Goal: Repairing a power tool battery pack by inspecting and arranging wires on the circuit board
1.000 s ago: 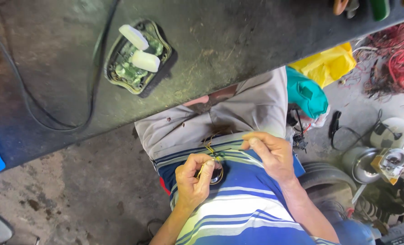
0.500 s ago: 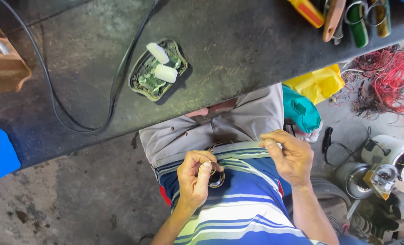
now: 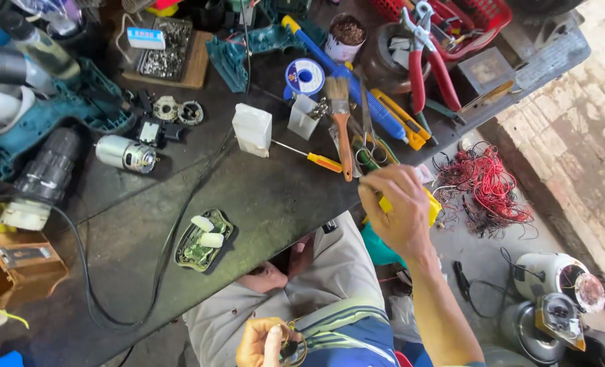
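Two-handed work, seated at the near edge of a dark bench (image 3: 268, 197) crowded with tools. Far across the bench on the left, a teal drill shell (image 3: 64, 109); off the bench's right end, down on the floor, a tangle of red wire (image 3: 493, 187).

Right hand (image 3: 397, 211) raised over the bench's near right edge, fingers curled shut around a yellow tool (image 3: 433, 207), its kind hidden by the grip. Left hand (image 3: 265, 343) low in the lap, well below the bench edge, thumb and fingers pinched on a small round part (image 3: 292, 350) with thin wires looping off it.

On the bench just beyond the right hand, a paintbrush (image 3: 342, 129) lying handle toward the sitter, and beside it a screwdriver (image 3: 312, 158) with a yellow grip. Nearer the bench's front middle, a green circuit board (image 3: 204, 241) carrying two white blocks, a black cable curving past it.

Judged from the pose: fetching stage, tool in one hand, part waiting in the other. Bringing the two together would call for a steady left pinch and care with those fine wires.
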